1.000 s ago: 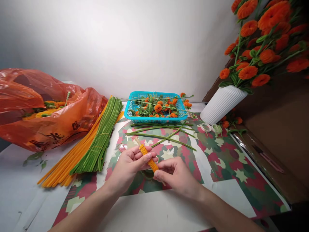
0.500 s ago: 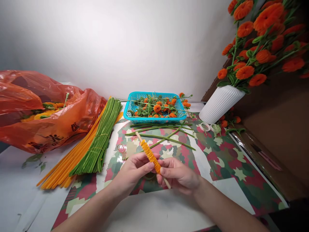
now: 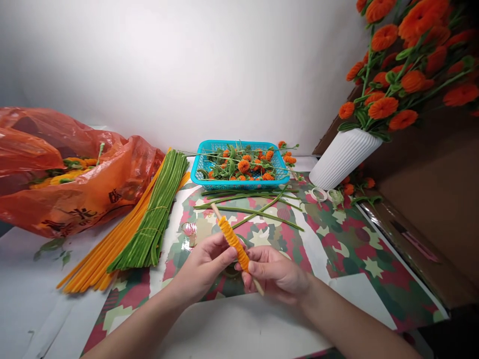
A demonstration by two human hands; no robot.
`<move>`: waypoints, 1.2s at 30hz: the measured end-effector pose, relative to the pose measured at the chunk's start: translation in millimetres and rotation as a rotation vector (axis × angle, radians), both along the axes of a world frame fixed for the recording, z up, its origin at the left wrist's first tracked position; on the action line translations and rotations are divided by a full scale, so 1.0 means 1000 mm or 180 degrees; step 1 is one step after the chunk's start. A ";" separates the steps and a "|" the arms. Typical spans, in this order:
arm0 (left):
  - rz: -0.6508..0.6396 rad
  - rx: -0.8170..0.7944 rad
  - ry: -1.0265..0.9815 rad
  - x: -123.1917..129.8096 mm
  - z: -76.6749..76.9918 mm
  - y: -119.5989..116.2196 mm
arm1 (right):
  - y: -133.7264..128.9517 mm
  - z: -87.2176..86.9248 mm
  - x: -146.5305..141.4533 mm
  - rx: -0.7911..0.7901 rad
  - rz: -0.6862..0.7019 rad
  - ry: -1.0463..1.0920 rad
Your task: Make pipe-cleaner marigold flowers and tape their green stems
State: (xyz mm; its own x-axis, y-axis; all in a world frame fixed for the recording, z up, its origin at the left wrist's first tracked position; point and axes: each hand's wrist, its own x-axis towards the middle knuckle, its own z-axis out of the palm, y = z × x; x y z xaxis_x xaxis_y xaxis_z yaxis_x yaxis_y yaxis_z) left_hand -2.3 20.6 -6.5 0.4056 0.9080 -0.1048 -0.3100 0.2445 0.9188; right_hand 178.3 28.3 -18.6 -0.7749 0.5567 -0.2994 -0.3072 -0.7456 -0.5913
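Observation:
A thin wooden stick [image 3: 216,211] slants between my hands, with an orange-yellow pipe cleaner [image 3: 233,240] coiled tightly round its middle. My left hand [image 3: 213,259] pinches the coil from the left, its thumb lying on the wraps. My right hand [image 3: 275,271] grips the lower end of the coil and the stick between thumb and fingers. Both ends of the stick stick out bare. Some fingertips are hidden behind the coil. Beyond the hands, several loose green pipe cleaners [image 3: 262,216] lie crossed on the patterned mat [image 3: 359,259].
Behind them stands a blue basket [image 3: 241,185] of orange flowers and green stems. Left are bundles of green pipe cleaners [image 3: 149,219] and orange pipe cleaners [image 3: 108,249], beside an orange plastic bag [image 3: 123,184]. A white vase [image 3: 342,157] of orange flowers and a tape roll [image 3: 318,195] are right.
My left thumb has moved slightly up along the coil. Both hands still hold the stick in nearly the same place, and the camera view has shifted a little.

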 end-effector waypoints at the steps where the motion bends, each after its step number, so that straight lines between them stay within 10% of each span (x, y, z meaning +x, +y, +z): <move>1: 0.0007 0.0028 0.0033 0.001 0.002 -0.001 | 0.000 0.000 0.000 0.0015 -0.0010 -0.0052; 14: 0.0170 0.0172 0.0691 0.002 0.008 -0.005 | 0.002 0.005 -0.001 0.0923 -0.0377 -0.0691; 24: -0.0562 0.0392 0.0696 -0.008 0.015 -0.005 | -0.001 -0.004 0.002 0.0525 0.0862 0.0312; 36: 0.0078 0.0744 0.1460 -0.006 0.015 -0.003 | 0.000 0.016 0.000 0.1344 -0.0140 -0.1106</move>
